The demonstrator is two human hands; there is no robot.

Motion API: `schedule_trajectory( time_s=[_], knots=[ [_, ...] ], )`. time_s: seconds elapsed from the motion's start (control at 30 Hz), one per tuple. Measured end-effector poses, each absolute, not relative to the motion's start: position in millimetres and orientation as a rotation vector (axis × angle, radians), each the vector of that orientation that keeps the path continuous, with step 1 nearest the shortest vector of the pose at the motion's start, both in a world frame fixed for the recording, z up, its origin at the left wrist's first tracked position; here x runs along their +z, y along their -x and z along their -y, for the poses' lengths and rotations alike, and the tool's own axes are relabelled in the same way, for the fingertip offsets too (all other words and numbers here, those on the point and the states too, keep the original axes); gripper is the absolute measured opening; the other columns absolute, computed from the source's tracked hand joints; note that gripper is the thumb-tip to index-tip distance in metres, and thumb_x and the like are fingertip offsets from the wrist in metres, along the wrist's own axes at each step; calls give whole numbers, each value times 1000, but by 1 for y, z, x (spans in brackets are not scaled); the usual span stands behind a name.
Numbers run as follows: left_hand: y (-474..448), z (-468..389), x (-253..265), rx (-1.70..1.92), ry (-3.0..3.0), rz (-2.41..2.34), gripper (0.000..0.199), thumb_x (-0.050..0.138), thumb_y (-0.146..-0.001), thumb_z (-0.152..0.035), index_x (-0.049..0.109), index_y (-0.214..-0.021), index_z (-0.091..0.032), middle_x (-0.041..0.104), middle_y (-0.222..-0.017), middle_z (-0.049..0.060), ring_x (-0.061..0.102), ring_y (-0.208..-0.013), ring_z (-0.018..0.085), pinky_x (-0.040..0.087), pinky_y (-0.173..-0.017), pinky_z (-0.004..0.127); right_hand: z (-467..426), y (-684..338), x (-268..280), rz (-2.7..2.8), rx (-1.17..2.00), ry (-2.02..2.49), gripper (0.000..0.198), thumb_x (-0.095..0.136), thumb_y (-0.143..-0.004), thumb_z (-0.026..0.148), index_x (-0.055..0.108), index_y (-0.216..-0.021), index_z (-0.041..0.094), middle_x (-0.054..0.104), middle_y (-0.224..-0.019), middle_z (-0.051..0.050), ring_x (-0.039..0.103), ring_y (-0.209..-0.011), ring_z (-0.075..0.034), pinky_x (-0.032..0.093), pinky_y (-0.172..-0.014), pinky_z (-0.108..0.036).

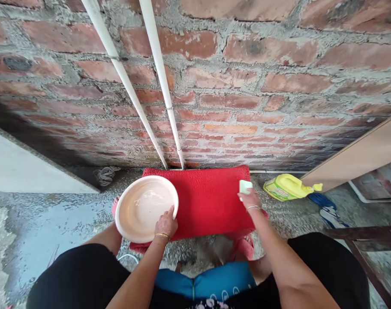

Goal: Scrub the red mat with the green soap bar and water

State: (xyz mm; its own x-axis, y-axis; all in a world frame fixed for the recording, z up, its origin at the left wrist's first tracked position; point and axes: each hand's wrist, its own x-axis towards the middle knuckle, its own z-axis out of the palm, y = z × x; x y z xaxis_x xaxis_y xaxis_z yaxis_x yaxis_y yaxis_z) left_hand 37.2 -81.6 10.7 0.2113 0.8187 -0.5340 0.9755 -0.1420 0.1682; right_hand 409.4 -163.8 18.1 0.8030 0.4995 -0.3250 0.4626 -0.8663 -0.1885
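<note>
A pale basin (121, 214) with a whitish, soapy-looking bottom stands at the left end of a red towel-like cloth (208, 201). My left hand (166, 223) grips the basin's right rim, fingers over the edge. At the cloth's right end, my right hand (251, 199) is closed on a pale green block that looks like a bar of soap (245, 186). Under the cloth, its support is hidden.
A yellow jug (287, 187) lies on its side on the wet floor, right of the cloth. Blue and white footwear (332, 216) is beyond it. A grey rag (106, 175) lies at left. Two white pipes (169, 116) run down the brick wall (227, 101).
</note>
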Motion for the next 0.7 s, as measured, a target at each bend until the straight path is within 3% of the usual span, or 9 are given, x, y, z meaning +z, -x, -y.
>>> schedule_trajectory(
  time_s=[0.07,0.2,0.37,0.53,0.7],
  knots=[
    [-36,82,9,-426,-2019,-1657,62,42,-82,-28,29,-143,-26,56,-121,11,55,-106,26,43,-87,38,155,-350,10,1012,603,2765,54,56,-75,54,48,-121,27,57,-106,-6,59,-89,-19,42,-75,-29],
    [-35,80,9,-426,-2021,-1640,62,41,-82,-27,28,-143,-27,57,-119,11,56,-106,26,44,-86,38,131,-237,3,1611,672,2539,50,59,-73,50,52,-118,29,55,-107,-6,57,-93,-22,38,-81,-33],
    [-36,78,12,-443,-2006,-1641,62,40,-82,-27,29,-143,-25,57,-120,12,56,-106,28,44,-85,40,115,-215,6,2048,648,2292,44,57,-75,42,53,-116,27,53,-113,-8,51,-102,-23,30,-91,-37],
    [-37,79,10,-429,-2018,-1633,61,40,-83,-28,30,-143,-24,58,-119,13,56,-105,28,44,-84,40,140,-305,7,1821,623,2553,45,59,-74,41,55,-116,26,54,-110,-8,52,-101,-23,32,-88,-37],
    [-37,81,9,-414,-2011,-1647,60,39,-83,-27,31,-142,-25,57,-121,12,55,-107,27,44,-86,40,211,-406,4,956,622,2852,55,64,-69,45,54,-120,26,56,-112,-8,58,-94,-23,39,-83,-35]
  ],
)
